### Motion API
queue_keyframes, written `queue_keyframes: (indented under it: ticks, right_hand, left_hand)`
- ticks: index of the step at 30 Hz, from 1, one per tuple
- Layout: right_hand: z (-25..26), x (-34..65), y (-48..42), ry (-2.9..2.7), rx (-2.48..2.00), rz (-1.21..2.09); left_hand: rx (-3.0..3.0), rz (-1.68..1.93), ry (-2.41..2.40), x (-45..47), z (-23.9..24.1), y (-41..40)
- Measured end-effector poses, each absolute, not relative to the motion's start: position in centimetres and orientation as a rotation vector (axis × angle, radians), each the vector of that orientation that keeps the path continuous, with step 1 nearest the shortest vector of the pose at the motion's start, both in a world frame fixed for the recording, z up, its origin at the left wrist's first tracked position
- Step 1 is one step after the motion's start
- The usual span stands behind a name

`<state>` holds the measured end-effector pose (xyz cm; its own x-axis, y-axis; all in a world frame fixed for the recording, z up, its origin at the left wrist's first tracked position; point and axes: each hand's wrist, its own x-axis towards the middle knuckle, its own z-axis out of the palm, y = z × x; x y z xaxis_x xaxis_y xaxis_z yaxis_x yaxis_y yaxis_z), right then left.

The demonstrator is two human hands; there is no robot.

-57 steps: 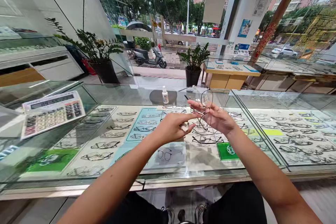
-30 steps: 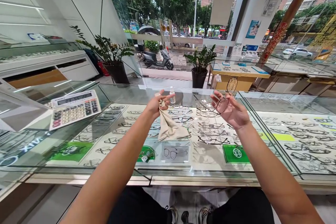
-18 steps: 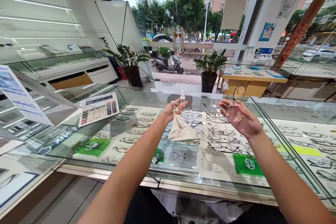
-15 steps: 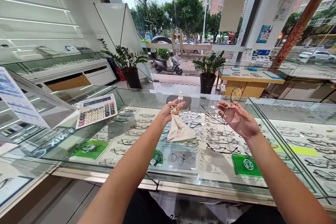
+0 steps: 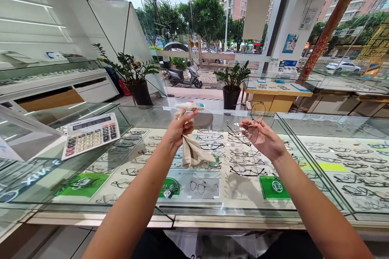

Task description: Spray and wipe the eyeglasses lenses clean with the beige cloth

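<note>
Two items, bottle (image 5: 191, 106) and cloth (image 5: 194, 154), filling curled left hand (image 5: 180, 128), crowded grip risking drop; half-open right hand (image 5: 268, 141) pinching eyeglasses (image 5: 257, 112)

This is an optical shop, with rows of glasses (image 5: 247, 170) in a glass counter (image 5: 209, 224), a calculator (image 5: 92, 134) and a street-front window (image 5: 209, 56).

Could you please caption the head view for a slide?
Left hand gripping a bottle and cloth, right hand holding eyeglasses above a glass display case.

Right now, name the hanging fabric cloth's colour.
Beige; the cloth shows best in the head view.
</note>
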<state>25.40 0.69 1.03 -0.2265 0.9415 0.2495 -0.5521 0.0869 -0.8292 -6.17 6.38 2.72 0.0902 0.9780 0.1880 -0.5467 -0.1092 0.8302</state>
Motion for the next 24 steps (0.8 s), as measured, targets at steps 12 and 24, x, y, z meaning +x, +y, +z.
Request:
queue_keyframes:
  ticks: [12,24]
  right_hand:
    - [1.2,24.9,-0.3,-1.094,-0.578,1.461]
    - [0.6,22.5,-0.9,-1.243,-0.717,1.464]
  left_hand:
    - [1.156,1.255,0.527,-2.9,2.7,3.0]
    - [1.069,0.907,0.469,-1.0,1.5,1.9]
